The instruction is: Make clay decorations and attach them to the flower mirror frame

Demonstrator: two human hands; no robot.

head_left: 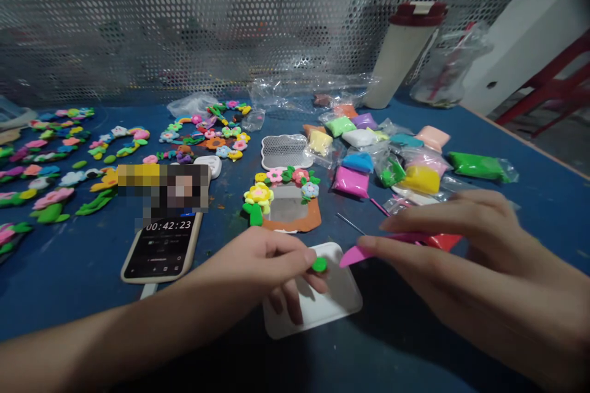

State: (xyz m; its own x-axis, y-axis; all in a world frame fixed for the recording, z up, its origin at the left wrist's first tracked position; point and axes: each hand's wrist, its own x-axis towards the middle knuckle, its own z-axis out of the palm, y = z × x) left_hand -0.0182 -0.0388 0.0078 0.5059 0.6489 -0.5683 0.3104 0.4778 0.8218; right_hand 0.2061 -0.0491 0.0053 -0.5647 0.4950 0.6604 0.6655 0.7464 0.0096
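Packets of coloured clay, left hand pinching green lump, right hand gripping pink tool

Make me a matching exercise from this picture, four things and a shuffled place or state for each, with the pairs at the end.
1. Green piece
2. Pink flat tool
3. Tall cup
4. Phone

A. Standing at the back, dark red lid on
B. Held in the left hand
C. Showing 00:42:23
D. Held in the right hand

Pairs: 1-B, 2-D, 3-A, 4-C
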